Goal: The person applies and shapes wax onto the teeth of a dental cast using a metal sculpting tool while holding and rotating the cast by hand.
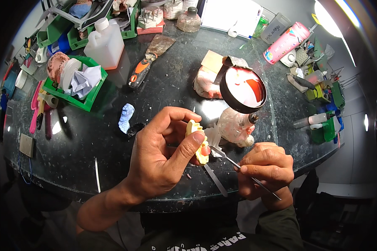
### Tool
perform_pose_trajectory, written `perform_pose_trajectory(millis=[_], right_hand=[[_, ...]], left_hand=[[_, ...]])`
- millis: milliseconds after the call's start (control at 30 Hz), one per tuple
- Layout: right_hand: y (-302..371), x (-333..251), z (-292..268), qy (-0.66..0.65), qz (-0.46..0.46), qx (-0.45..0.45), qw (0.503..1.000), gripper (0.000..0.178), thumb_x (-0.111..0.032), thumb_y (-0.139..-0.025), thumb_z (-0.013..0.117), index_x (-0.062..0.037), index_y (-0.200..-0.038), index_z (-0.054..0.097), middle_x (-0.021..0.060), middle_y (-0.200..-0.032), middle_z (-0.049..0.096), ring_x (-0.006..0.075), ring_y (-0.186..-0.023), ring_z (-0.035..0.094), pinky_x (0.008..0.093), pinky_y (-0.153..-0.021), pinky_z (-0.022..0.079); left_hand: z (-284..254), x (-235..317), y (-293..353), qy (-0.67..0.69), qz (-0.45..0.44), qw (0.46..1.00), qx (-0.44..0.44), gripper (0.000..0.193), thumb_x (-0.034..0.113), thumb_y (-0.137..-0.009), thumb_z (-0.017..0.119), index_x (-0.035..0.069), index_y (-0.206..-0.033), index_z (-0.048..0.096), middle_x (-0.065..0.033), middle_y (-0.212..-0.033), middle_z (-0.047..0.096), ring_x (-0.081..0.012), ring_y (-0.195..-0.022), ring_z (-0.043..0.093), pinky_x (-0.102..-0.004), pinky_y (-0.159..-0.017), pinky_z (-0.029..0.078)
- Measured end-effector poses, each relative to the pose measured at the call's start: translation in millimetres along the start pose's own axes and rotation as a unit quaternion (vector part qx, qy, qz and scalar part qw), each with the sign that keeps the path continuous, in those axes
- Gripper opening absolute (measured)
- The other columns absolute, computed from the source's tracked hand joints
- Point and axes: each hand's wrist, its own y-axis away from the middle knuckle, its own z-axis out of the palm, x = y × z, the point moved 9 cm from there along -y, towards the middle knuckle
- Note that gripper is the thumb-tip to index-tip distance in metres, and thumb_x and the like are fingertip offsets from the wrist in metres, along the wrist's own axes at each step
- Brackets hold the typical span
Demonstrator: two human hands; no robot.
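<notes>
My left hand point(157, 157) is closed around a yellow plaster dental model point(193, 127), thumb across its front. A patch of pink wax point(205, 150) shows on the model below the thumb. Between the fingers of my right hand point(267, 168) is a thin metal wax carver point(229, 159). Its flat tip lies right by the pink patch; whether it touches cannot be made out. Beneath the two hands, a flat metal blade point(216, 181) rests on the dark table. A blue putty piece point(126, 117) sits left of my left hand.
Beyond my hands stand a wax-smeared round burner bottle point(232, 125) and a black-rimmed tin point(227, 93) with red wax. Farther off are an orange-handled scraper point(143, 69), a green bin point(90, 94), a plastic jug point(104, 48) and a pink bottle point(285, 43). The table's edge point(163, 205) curves nearest me.
</notes>
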Motion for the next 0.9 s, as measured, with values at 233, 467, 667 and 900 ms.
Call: perform_pose_trajectory(millis=[233, 467, 667, 900], right_hand=[[-0.4, 0.0, 0.6, 0.009, 0.007, -0.004, 1.000, 0.030, 0.007, -0.061, 0.072, -0.0014, -0.090, 0.070, 0.0063, -0.070, 0.066, 0.0164, -0.056, 0.065, 0.0270, -0.049, 0.050], [-0.2, -0.4, 0.2, 0.001, 0.011, -0.002, 1.000, 0.032, 0.007, -0.058, 0.071, -0.0019, -0.089, 0.070, 0.0062, -0.071, 0.066, 0.0167, -0.056, 0.065, 0.0272, -0.049, 0.050], [0.0, -1.2, 0.7, -0.007, 0.002, -0.006, 1.000, 0.031, 0.007, -0.058, 0.071, -0.0013, -0.088, 0.069, 0.0070, -0.071, 0.066, 0.0167, -0.056, 0.065, 0.0270, -0.049, 0.051], [1.3, -0.3, -2.9, -0.003, 0.011, 0.003, 1.000, 0.029, 0.006, -0.059, 0.072, -0.0014, -0.087, 0.069, 0.0070, -0.072, 0.066, 0.0169, -0.056, 0.065, 0.0270, -0.049, 0.051]], left_hand=[[0.4, 0.0, -0.3, 0.005, 0.003, 1.000, -0.001, 0.024, 0.009, -0.100, 0.059, -0.003, -0.119, 0.052, -0.0082, -0.091, 0.064, -0.0109, -0.084, 0.065, -0.0249, -0.077, 0.052], [-0.1, 0.5, 0.0, 0.003, 0.000, 1.000, 0.000, 0.024, 0.009, -0.100, 0.059, -0.003, -0.119, 0.052, -0.0085, -0.092, 0.064, -0.0109, -0.084, 0.065, -0.0250, -0.076, 0.052], [0.0, 0.6, 0.5, 0.006, -0.003, 1.000, 0.000, 0.024, 0.009, -0.100, 0.059, -0.003, -0.120, 0.052, -0.0086, -0.091, 0.064, -0.0110, -0.083, 0.065, -0.0251, -0.076, 0.052], [1.5, -2.4, -1.4, 0.007, 0.002, 1.000, 0.004, 0.025, 0.010, -0.099, 0.062, -0.002, -0.118, 0.052, -0.0081, -0.087, 0.066, -0.0102, -0.080, 0.065, -0.0241, -0.070, 0.054]])
